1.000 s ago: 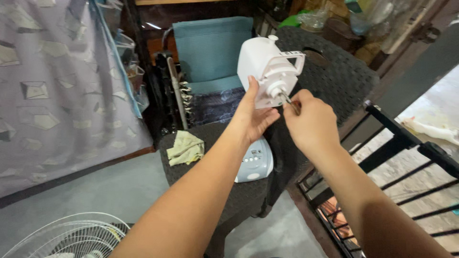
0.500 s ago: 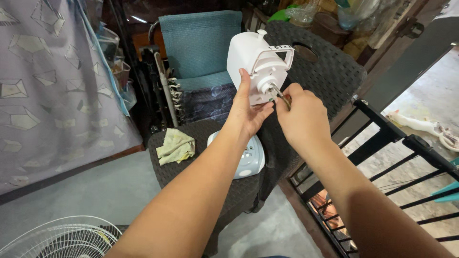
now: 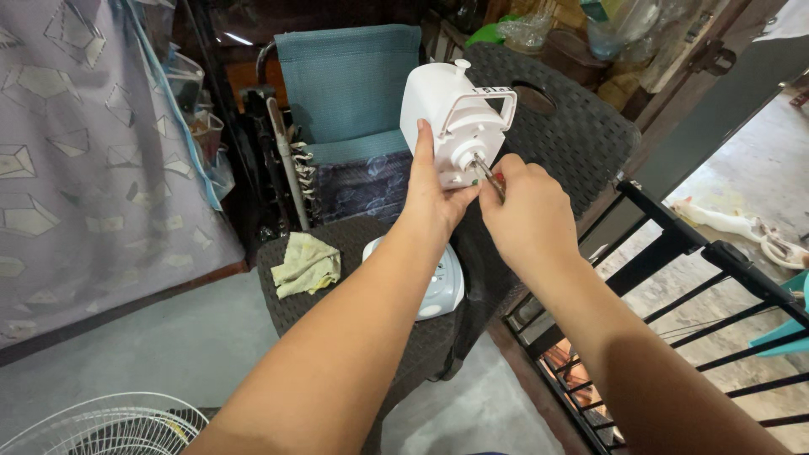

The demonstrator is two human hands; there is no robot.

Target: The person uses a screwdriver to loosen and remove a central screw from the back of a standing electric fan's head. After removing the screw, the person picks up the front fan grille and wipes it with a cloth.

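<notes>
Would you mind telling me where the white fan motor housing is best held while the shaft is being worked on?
Grip the white fan motor housing around its flat side wall from the left, as the left hand does. Its boxy body offers broad faces there, and the shaft end stays free for the right hand.

A patterned grey curtain (image 3: 76, 168) is hanging left, a teal folding chair (image 3: 350, 84) is standing behind, black railing (image 3: 716, 278) is lining the right; daylight is falling on the concrete floor (image 3: 168, 354).

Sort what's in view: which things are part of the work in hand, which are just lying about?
In hand: white fan motor housing, left hand, right hand, metal shaft.
Lying about: yellow cloth, fan base, wire fan guard, teal chair.
</notes>
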